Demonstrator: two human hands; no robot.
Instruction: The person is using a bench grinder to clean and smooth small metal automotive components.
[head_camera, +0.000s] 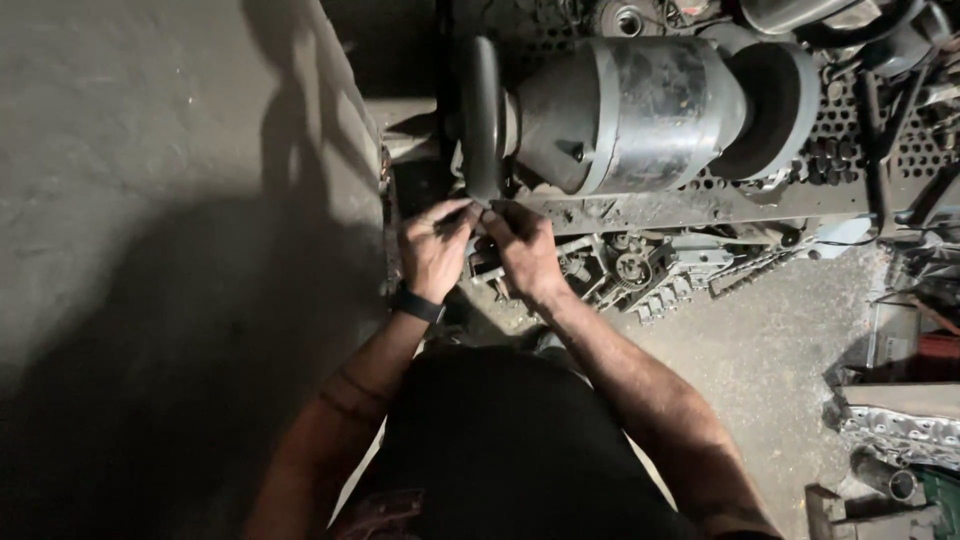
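A grey bench grinder (640, 110) lies across a perforated metal stand, with a dark wheel (482, 115) at its left end and a wider wheel (775, 95) at its right. My left hand (432, 250), with a black band on the wrist, and my right hand (522, 250) meet just below the left wheel. Together they pinch a small dark metal piece (478, 208) held against the wheel's lower edge. The piece is mostly hidden by my fingers.
The perforated stand (900, 150) carries loose metal parts. Engine parts (640, 270) lie on the floor under the grinder. More scrap metal and a pipe (890, 480) sit at the right. A concrete wall (150, 200) rises on the left.
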